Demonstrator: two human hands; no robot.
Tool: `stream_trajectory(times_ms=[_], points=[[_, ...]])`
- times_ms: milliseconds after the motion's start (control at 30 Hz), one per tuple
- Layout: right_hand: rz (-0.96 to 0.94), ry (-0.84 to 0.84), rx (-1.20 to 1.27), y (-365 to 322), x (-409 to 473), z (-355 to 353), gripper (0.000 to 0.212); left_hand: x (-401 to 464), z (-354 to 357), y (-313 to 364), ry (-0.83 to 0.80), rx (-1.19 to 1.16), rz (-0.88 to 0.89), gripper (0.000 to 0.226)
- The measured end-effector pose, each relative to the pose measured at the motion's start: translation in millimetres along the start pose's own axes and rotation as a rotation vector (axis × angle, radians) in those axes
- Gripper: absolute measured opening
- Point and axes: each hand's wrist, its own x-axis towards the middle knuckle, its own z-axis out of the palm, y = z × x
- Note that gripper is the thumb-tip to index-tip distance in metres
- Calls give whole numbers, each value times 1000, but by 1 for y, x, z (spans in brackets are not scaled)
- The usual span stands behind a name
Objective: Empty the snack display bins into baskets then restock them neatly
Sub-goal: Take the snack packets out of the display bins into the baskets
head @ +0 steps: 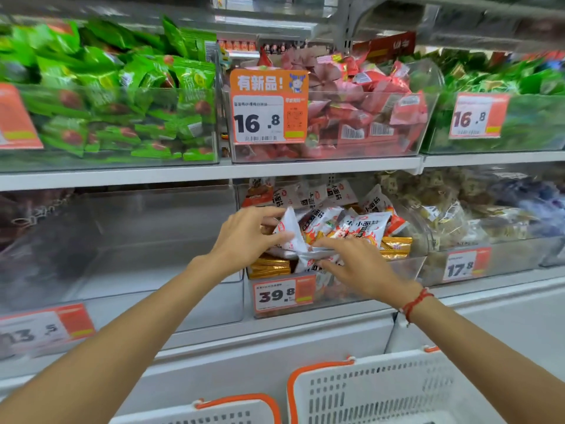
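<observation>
White flame-print snack packets [363, 228] heaped in the clear bin [415, 267] on the lower shelf, my left hand [244, 237] curled around one white packet [289, 234], my right hand [363, 267] fingers extended flat on the pile, two white baskets [382, 390] below, price tag [282, 293] reading 39.8.

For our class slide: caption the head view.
Both hands gather snack packets from the 39.8 bin.

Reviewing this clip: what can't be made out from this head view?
- Contents of the two white baskets: cut off by the bottom edge.
- Lower packets in the 39.8 bin: hidden by both hands, the left hand and the right hand, and the price tag.
- Left price tag: first digits blurred.
- Small print on the 16.8 tag: too small.
- Lower right bins: packets blurred.
</observation>
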Motion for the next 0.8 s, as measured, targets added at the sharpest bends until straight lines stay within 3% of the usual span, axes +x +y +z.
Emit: stream_trajectory(times_ms=[167,300,367,500,600,667,800], points=[[-5,197,-5,-7,-10,-27,22,-14,-21,12,118,-295,-16,30],[-73,405,25,-23,-32,-74,35,-33,-33,52,294,-598,9,25],[-80,420,57,-28,-56,-89,33,-52,-36,73,326,-712,38,25],[43,295,178,-13,-117,-81,31,-100,-21,93,230,-808,52,24],[177,109,193,4,-159,-59,47,-128,16,93,54,-875,16,24],[263,-51,68,15,-178,-42,63,-141,52,85,-58,-847,-28,23],[357,-398,41,33,-198,-2,51,-164,122,59,-265,-616,-160,33]])
